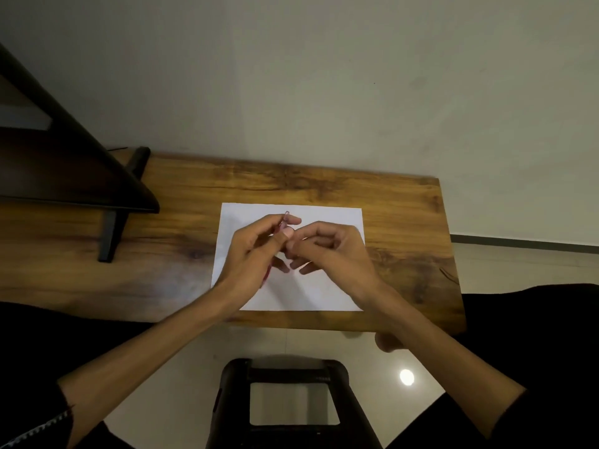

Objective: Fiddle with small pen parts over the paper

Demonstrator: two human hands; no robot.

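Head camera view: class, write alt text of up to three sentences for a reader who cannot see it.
A person's left hand pinches a small pink paper clip above a white sheet of paper, while the right hand meets it with curled fingers. The sheet lies on a wooden table against a pale wall, with a dark stand at left and a black stool below.

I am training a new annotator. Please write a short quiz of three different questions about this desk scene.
1. True or false: the left hand pinches a pink paper clip.
2. What lies under both hands? A) a white sheet B) a green towel C) a plate
3. Which surface bears the sheet?

Key:
1. True
2. A, the white sheet
3. The wooden desk; the right hand works beside the left.
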